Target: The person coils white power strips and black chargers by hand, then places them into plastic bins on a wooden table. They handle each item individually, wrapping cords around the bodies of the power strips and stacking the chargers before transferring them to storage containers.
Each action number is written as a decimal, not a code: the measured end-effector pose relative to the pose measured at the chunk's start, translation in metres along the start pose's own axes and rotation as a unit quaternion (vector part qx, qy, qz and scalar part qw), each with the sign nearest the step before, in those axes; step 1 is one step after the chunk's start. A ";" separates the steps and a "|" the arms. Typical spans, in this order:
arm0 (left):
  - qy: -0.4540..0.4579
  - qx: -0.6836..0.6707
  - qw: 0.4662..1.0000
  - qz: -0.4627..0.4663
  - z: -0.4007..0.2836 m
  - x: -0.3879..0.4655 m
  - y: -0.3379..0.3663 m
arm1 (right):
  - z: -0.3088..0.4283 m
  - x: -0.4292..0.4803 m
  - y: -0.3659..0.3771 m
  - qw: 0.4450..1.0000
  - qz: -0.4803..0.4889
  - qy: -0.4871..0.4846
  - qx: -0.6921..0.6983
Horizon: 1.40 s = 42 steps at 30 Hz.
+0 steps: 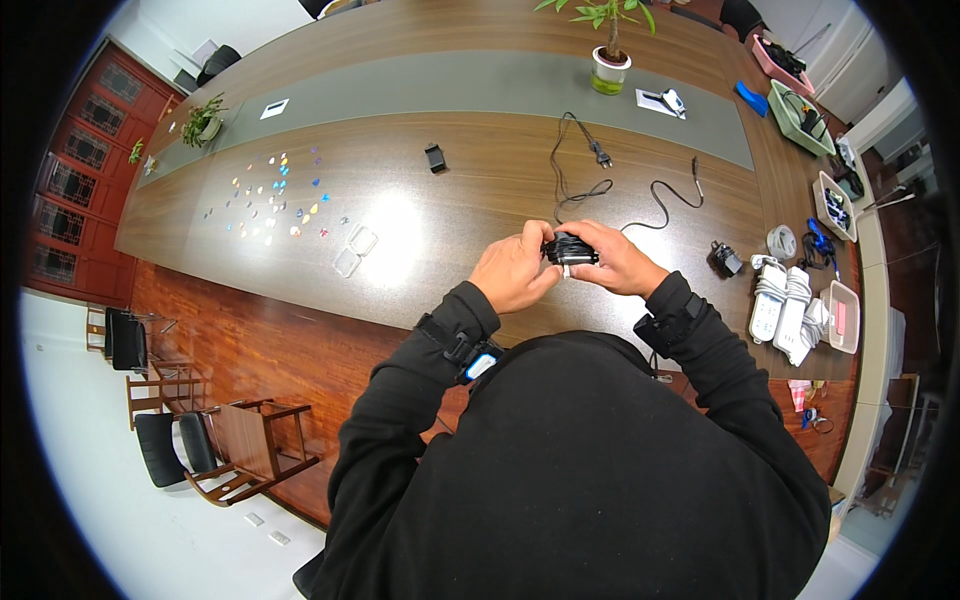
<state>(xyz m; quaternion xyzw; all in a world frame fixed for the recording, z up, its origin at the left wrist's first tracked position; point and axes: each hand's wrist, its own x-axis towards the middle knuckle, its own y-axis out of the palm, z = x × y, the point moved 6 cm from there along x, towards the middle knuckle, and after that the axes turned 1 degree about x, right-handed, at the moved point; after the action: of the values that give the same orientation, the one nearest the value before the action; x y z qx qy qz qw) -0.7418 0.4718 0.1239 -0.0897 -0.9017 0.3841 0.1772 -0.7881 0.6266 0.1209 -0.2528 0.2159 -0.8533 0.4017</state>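
Observation:
Between my two hands is a power adapter (573, 250) with black cable wound around its body. My left hand (508, 268) grips its left end, thumb and fingers pressed against the windings. On the opposite end, my right hand (616, 259) holds it too. A small white tab pokes out at the lower side, near both thumbs. Beyond the hands, a loose black cord with a two-pin plug (601, 154) lies curled on the table. A thinner cable end (697, 182) trails to the right. The adapter's underside is hidden.
A black charger (436, 158) and a hinged clear plastic box (355, 250) lie on the wooden table (465, 202). Small colourful pieces (279, 187) are scattered at left. White power strips (780, 311), a black plug adapter (724, 259) and plastic baskets (799, 120) line the right side. A potted plant (611, 67) stands at the back.

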 end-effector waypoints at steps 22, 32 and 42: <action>0.152 0.221 0.957 -0.114 -0.004 -0.007 -0.024 | 0.017 0.004 -0.006 0.986 -0.053 0.042 0.149; 0.160 0.164 0.967 -0.109 -0.019 0.001 -0.029 | -0.007 0.000 0.005 0.976 -0.023 0.107 0.190; -0.006 0.062 0.998 -0.009 -0.006 -0.007 0.008 | -0.028 -0.004 0.018 0.936 -0.040 0.168 0.308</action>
<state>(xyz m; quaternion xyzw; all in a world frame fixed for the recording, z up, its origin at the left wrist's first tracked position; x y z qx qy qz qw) -0.7330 0.4795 0.1206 -0.0683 -0.8779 0.4384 0.1803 -0.7923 0.6239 0.0882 0.0218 -0.0034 -0.9232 0.3838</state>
